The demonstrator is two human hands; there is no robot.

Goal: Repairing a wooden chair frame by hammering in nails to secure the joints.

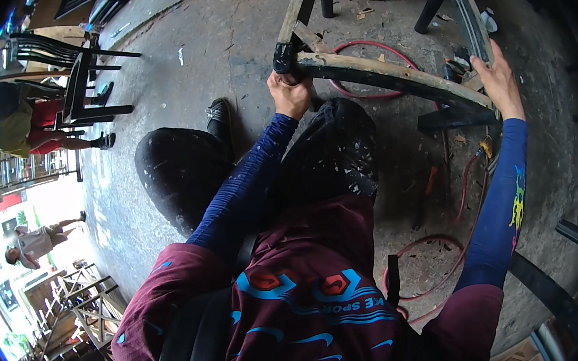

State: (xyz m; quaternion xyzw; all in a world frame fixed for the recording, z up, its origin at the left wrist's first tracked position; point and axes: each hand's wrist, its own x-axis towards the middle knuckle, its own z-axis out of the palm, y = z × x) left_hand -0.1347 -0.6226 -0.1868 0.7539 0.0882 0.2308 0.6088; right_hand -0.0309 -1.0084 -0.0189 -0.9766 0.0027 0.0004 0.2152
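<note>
A wooden chair frame (pixel 393 71) lies before my knees, its top edges bare wood and its sides black. My left hand (pixel 291 98) is closed around the black leg at the frame's near left corner. Over at the near right corner, my right hand (pixel 503 83) grips the side rail, thumb on the inner side and fingers over the outer edge. A diagonal wooden brace (pixel 313 38) crosses the inside of the left corner. Black legs, one of them (pixel 429 11) at the far right, reach down from the frame.
A red hose (pixel 370 44) loops on the concrete floor below the frame and beside my right knee, with a brass-coloured fitting (pixel 485 146). An orange-handled tool (pixel 431 180) lies nearby. Black chairs (pixel 74 66) and a seated person (pixel 20 120) are at left; black timber (pixel 546 289) lies right.
</note>
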